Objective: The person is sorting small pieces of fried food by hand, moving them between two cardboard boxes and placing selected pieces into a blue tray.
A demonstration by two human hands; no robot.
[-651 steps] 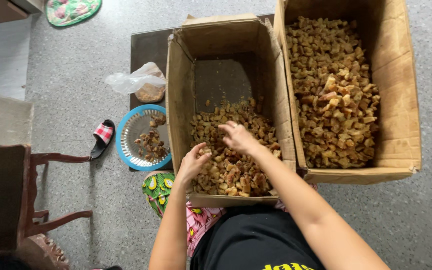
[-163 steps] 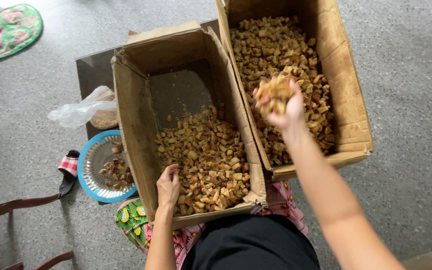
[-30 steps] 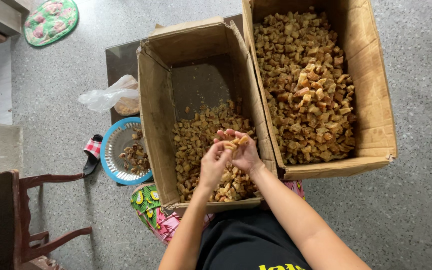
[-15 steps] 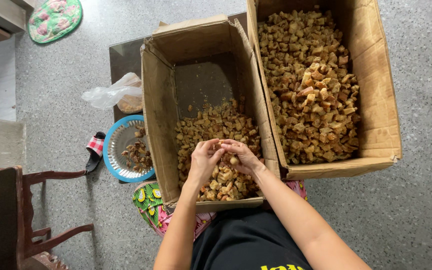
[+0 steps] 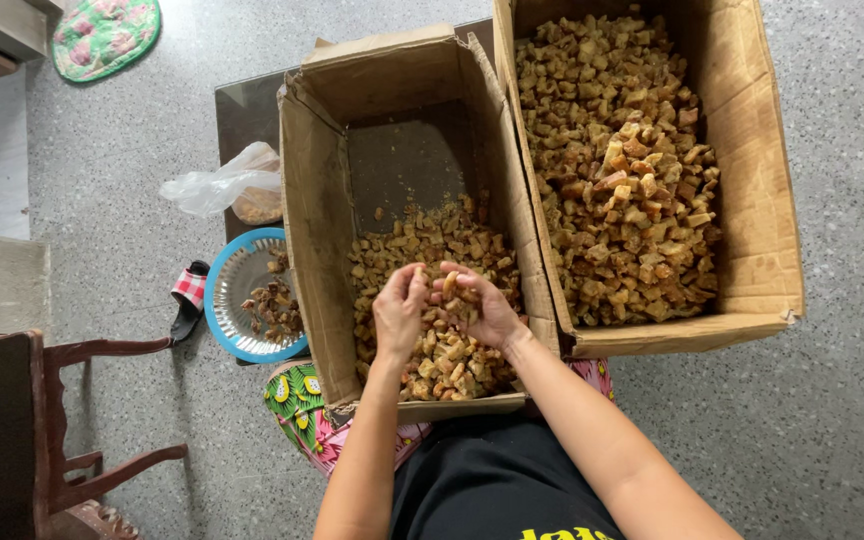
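Note:
Two open cardboard boxes stand side by side on the floor. The left box [image 5: 312, 230] is partly filled with small tan-brown chunks [image 5: 422, 250]. The right box [image 5: 752, 170] is nearly full of the same chunks [image 5: 622, 160]. Both my hands are together over the near end of the left box. My left hand [image 5: 399, 313] is pinched on a chunk. My right hand [image 5: 487, 310] cups several chunks, one sticking up between the fingers.
A blue-rimmed plate [image 5: 227, 300] with darker pieces lies left of the left box. Behind it is a clear plastic bag [image 5: 222, 185]. A checked slipper [image 5: 189, 295], a wooden chair [image 5: 62, 420] and a flowered mat [image 5: 102, 35] are further left. Speckled grey floor [image 5: 832, 420] surrounds everything.
Over the last second my hands stayed together above the left box, working the chunks between the fingers. About five seconds ago my right hand held a handful over the right box.

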